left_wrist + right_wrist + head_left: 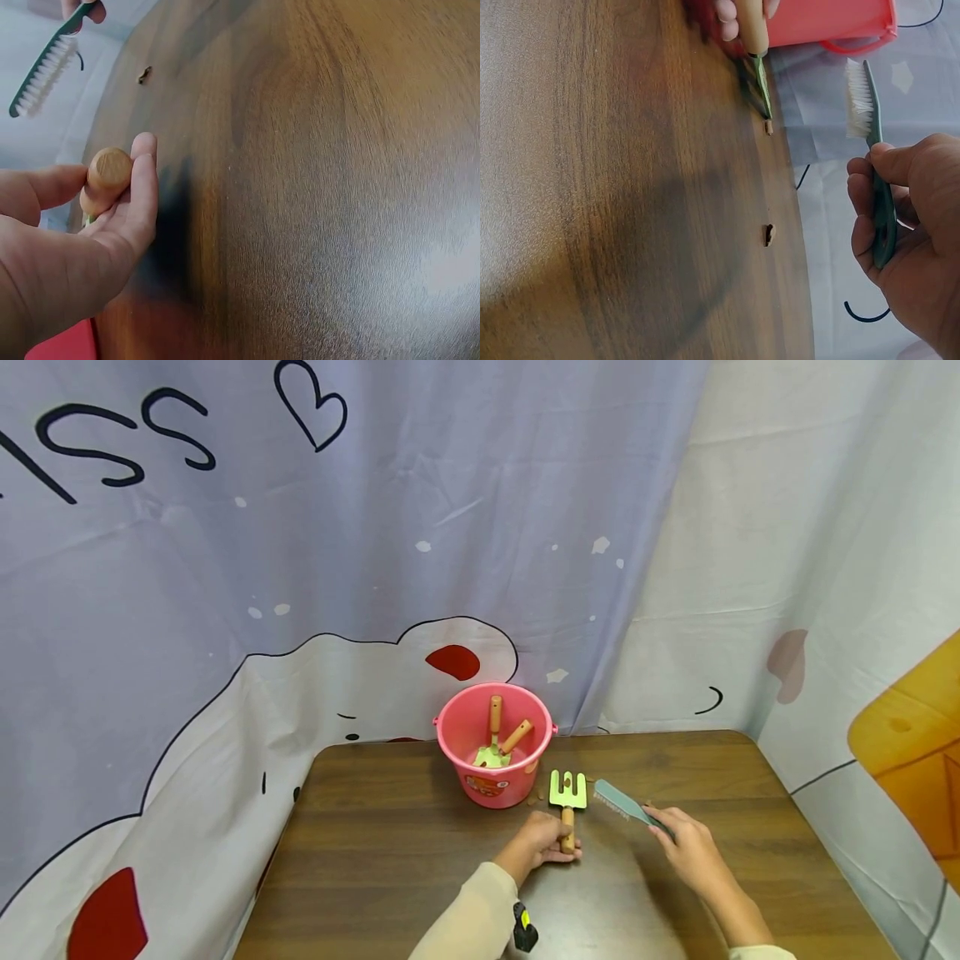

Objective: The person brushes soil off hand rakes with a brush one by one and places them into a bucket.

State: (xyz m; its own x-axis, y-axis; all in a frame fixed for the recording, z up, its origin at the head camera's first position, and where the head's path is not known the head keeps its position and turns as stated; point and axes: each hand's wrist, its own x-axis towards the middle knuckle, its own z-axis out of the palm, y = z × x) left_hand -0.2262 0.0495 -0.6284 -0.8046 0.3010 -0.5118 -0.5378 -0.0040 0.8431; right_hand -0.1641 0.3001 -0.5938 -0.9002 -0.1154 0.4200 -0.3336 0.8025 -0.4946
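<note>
My left hand (543, 839) grips the wooden handle of a small hand fork (567, 802) with light green tines. The tines point toward the back of the table, and a brown bit seems to lie on them. In the left wrist view the handle's round end (112, 166) sits between thumb and fingers. My right hand (688, 847) holds a teal brush (621, 799) with white bristles, raised above the table to the fork's right. Small brown pieces lie on the wood; the right wrist view shows one piece (769, 235) apart and another bit (769, 127) at the fork's tip.
A pink bucket (495, 789) stands at the back of the brown wooden table (360, 843), left of the fork. Inside it are two wooden handles (496, 714) and light green tool parts (491, 757). A printed curtain (360, 560) hangs behind the table.
</note>
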